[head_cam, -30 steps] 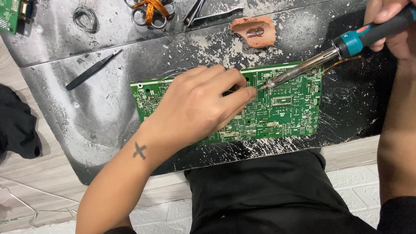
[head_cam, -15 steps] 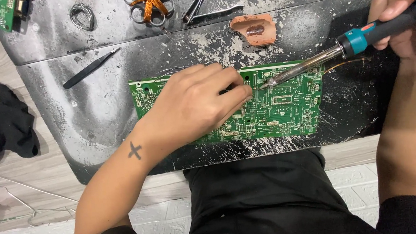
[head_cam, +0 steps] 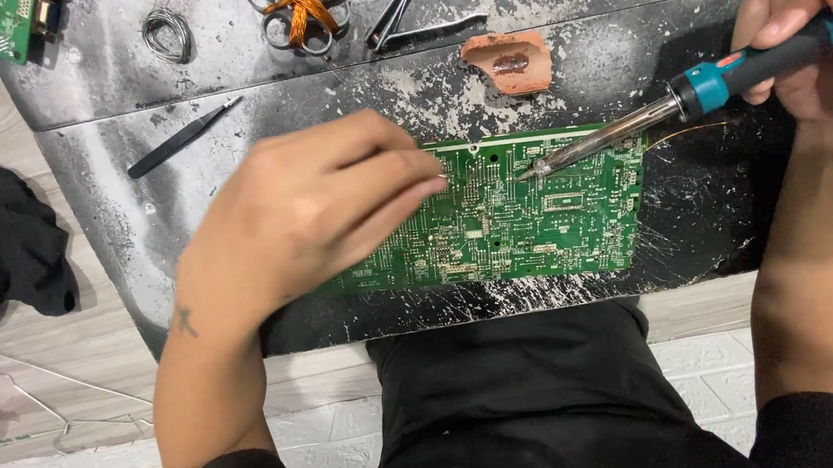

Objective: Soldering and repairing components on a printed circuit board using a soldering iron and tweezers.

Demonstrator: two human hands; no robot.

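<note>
Green circuit board lies flat on the black, scuffed desk, near edge toward the person. Left hand rests over the board's left part, fingers loosely curled, pinching nothing that can be made out. Right hand is clenched round the soldering iron, tip touching the board's far edge. Judged: board is light, stiff, fragile; best held by its bare edges. Tweezers lie far left.
</note>
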